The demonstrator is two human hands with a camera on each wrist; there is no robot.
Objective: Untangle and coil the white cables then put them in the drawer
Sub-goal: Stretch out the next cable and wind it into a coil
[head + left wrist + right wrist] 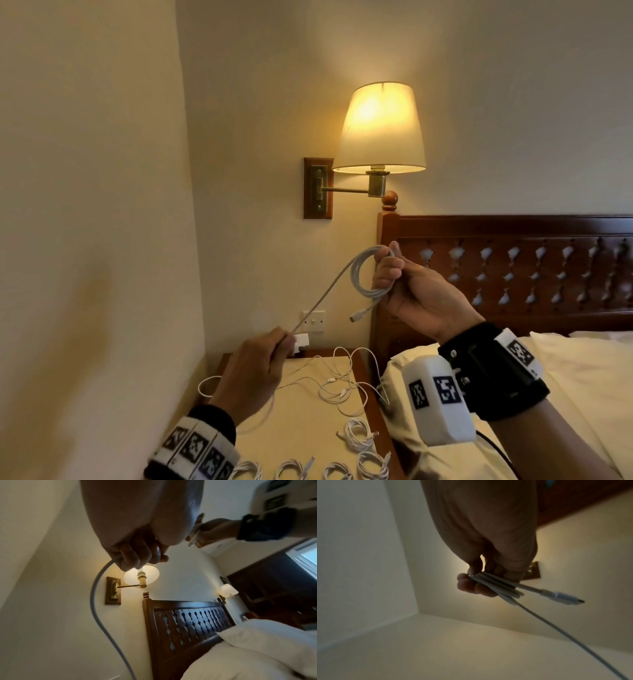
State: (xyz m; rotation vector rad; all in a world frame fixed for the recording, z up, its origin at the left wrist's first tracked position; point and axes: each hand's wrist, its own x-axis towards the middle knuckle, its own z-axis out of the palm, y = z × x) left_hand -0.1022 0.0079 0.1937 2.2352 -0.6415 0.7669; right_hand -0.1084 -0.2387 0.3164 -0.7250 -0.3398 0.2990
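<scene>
Head view: the right hand [407,291] is raised before the headboard [513,270], its fingers [385,274] curled round several finished loops of a white cable [363,277], with a plug [358,314] hanging from the bundle. From the loops a taut strand runs down-left to the left hand [253,370], whose fingers are curled and pinch it. The right wrist view confirms the clamp: loops stacked between thumb and fingertips [467,584]. Below, on the nightstand [301,428], a tangle [339,383] of loose cables is not yet sorted, while several coils [359,435] lie finished along the near edge. No drawer is visible, so I judge the task roughly midway: this coil nearly wound, the tangle and all stowing left.
</scene>
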